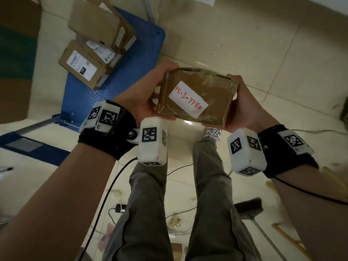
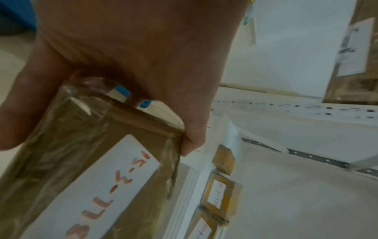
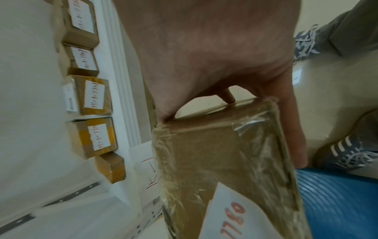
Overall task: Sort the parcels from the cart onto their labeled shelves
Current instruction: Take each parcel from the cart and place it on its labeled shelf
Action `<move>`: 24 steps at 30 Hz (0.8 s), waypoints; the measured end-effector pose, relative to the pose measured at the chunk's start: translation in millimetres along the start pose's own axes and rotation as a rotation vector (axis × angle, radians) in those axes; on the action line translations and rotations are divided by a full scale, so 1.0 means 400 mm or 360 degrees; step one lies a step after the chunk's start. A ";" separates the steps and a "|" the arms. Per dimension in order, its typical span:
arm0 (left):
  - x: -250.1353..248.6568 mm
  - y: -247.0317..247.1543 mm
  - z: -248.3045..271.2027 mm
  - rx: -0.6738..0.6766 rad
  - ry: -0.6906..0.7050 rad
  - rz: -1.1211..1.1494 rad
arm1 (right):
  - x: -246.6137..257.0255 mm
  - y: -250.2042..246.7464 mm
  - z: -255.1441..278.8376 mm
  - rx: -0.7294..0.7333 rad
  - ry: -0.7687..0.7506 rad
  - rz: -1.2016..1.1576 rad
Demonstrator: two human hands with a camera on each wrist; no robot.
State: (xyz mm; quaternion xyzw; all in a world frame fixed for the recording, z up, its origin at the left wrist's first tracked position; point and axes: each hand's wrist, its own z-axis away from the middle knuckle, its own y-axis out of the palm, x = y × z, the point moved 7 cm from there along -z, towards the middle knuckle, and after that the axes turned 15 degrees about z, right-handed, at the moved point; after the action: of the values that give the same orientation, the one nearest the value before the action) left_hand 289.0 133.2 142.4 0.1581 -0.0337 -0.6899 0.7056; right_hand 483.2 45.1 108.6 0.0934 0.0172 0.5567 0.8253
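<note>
I am holding the parcel (image 1: 195, 98) over the floor beside the cart (image 1: 120, 76), my left hand (image 1: 145, 95) and right hand (image 1: 243, 108) gripping its opposite ends. It is looking light and stiff, but the tape wrap is probably slippery, so I am favouring the edges.

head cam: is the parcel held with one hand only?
No, the left hand and the right hand each grip one end of the taped parcel, which is held up between them.

Head view dim, yellowish, wide-angle bending at edges. Glare patch on floor (image 1: 188, 122) below the parcel (image 1: 195, 97). Both wrist views motion-blurred, soft.
</note>
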 end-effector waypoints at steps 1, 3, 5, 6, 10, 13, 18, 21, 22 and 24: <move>-0.016 0.010 0.021 -0.0004 0.0001 -0.0011 | 0.012 0.003 0.028 0.0007 -0.0023 -0.0010; -0.041 0.032 0.069 0.0010 0.0021 0.0016 | 0.037 0.010 0.085 0.0009 -0.0065 -0.0018; -0.061 0.056 0.117 0.0028 0.0060 0.0049 | 0.060 0.019 0.146 0.0001 -0.0127 -0.0004; -0.073 0.066 0.142 0.0005 0.0102 0.0026 | 0.072 0.021 0.173 -0.0004 -0.0159 0.0002; -0.111 0.143 0.254 0.0018 0.0190 -0.0113 | 0.111 0.022 0.292 0.0013 -0.0251 0.0005; -0.143 0.203 0.327 0.0046 0.0261 -0.0153 | 0.145 0.010 0.377 0.0006 -0.0322 0.0044; -0.192 0.338 0.473 0.0109 0.0420 -0.0206 | 0.214 -0.032 0.558 -0.0010 -0.0459 0.0053; -0.207 0.410 0.553 0.0130 0.0494 -0.0215 | 0.256 -0.060 0.662 -0.0023 -0.0565 0.0074; -0.209 0.431 0.579 0.0134 0.0516 -0.0209 | 0.266 -0.067 0.697 -0.0013 -0.0595 0.0082; -0.220 0.478 0.640 0.0156 0.0581 -0.0220 | 0.290 -0.078 0.782 -0.0006 -0.0688 0.0120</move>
State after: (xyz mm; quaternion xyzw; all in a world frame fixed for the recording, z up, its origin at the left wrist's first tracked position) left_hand 401.3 174.2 451.4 0.3168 0.0722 -0.6941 0.6424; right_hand 597.1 98.4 419.0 0.2096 -0.1648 0.5543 0.7885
